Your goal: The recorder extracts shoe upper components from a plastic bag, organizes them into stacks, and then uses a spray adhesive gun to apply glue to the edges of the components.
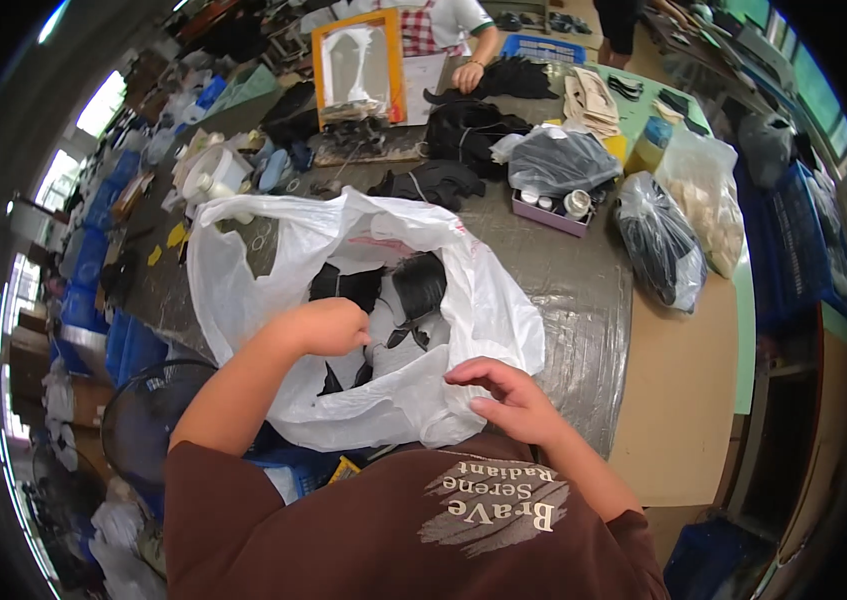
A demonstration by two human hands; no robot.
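One gaping bag (408, 405) — one orange frame (397, 68).

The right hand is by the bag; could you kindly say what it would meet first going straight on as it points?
The right hand points leftward, so it would most likely meet the near wall of the white plastic bag first; depth is unclear, and it may already be touching.

The big bag (493, 300) is white, with a bit of red print. The bundles (418, 285) in it are black and grey. The shirt (343, 530) is dark brown, with a grey patch and pale letters. The bench (578, 340) is dark grey. The frame (396, 70) is orange-yellow, the little box (546, 216) purple, the basket (533, 47) blue. The apron (428, 30) has red and white checks.
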